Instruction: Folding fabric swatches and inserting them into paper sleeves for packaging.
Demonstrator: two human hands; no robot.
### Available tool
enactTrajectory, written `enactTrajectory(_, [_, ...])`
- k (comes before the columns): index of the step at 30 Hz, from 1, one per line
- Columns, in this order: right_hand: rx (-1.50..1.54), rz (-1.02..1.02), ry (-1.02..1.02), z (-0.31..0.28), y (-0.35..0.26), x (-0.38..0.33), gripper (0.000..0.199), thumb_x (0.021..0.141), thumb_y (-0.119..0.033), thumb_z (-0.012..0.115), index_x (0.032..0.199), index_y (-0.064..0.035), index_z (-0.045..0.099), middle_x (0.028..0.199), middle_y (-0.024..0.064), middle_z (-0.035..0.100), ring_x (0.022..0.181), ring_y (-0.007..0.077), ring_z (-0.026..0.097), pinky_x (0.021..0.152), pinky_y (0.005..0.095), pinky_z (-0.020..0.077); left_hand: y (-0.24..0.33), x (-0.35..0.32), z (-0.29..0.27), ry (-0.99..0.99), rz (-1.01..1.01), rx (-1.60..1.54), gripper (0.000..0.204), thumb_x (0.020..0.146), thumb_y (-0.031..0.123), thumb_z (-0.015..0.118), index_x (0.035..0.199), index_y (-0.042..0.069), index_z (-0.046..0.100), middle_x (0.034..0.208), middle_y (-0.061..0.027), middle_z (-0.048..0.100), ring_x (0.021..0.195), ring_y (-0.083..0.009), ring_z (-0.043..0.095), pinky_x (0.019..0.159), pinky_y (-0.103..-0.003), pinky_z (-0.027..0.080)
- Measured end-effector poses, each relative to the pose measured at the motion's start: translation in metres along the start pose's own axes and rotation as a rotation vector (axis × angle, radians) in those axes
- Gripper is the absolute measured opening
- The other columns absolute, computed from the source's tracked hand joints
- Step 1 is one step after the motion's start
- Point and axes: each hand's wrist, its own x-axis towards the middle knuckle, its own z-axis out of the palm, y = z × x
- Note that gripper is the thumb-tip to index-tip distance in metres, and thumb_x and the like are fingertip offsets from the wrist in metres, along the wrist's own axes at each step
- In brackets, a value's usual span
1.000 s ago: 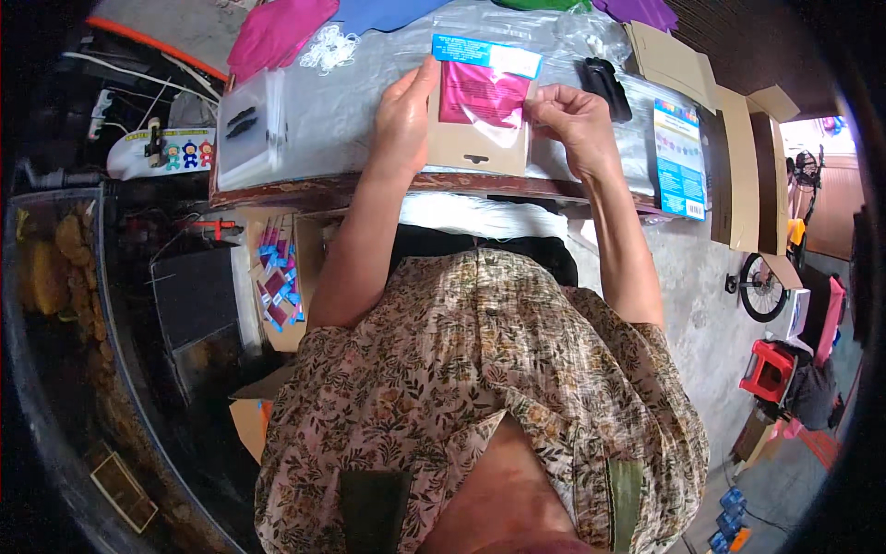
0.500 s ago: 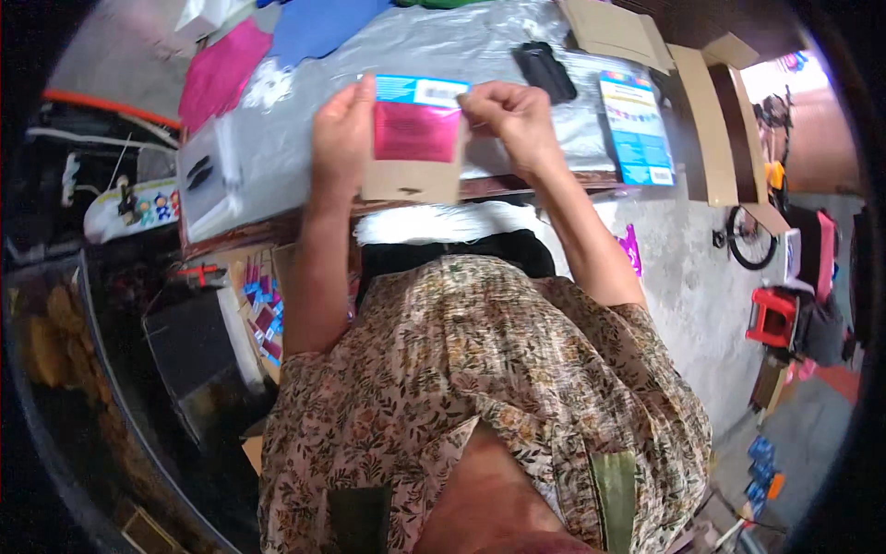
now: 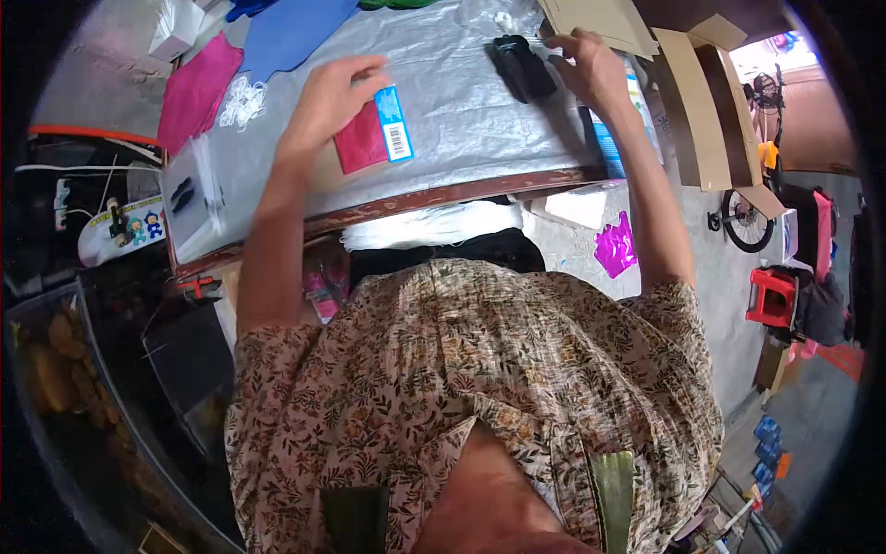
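Note:
My left hand (image 3: 330,100) is at the upper edge of a flat packet (image 3: 362,138) with a pink panel, a blue-and-white barcoded header and brown card. Its thumb lies at the header's corner, and the packet is turned with the header to the right. Over the far right of the table, my right hand (image 3: 595,72) has thumb and fingers apart, with nothing visible between them. Just left of it lies a black elongated object (image 3: 524,69), whose kind I cannot tell. My right forearm partly covers a blue-and-white printed package (image 3: 606,148) at the table's right edge.
Silvery sheeting covers the table (image 3: 443,111). Pink fabric (image 3: 201,88), blue fabric (image 3: 300,32) and a white string bundle (image 3: 243,102) lie at the far left. Clear plastic sleeves (image 3: 198,198) are near the left edge. Open cardboard boxes (image 3: 688,102) stand at the right.
The packet has turned clockwise and moved left with my left hand. My right hand has let go of it and moved right, past the black object.

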Motion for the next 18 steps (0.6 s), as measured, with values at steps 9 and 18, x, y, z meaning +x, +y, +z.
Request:
enactTrajectory(9, [-0.042,-0.157,-0.097,0.037,0.022,0.022,0.022,0.083,-0.01,0.068,0.104,-0.0127,0.074,0.104,0.012,0.066,0.105,0.0335,0.063,0.085,0.0453,0.0532,0.044,-0.053,0.062,0.371,-0.173,0.371,0.045,0.082,0.04,0.08,0.095,0.002,0.059,0.084,-0.0132,0.063,0.072,-0.0305,0.063,0.068,-0.044,0.051])
enactTrajectory(18, [0.087,-0.154,0.077,0.009,-0.008,0.038,0.016,0.088,-0.01,0.069,0.104,-0.0083,0.073,0.094,0.0095,0.072,0.086,0.0263,0.069,0.076,0.0366,0.0547,0.06,-0.042,0.059,0.271,-0.45,0.34,0.046,0.077,0.037,0.082,0.096,0.003,0.057,0.089,-0.0173,0.066,0.085,-0.0385,0.066,0.072,-0.05,0.051])
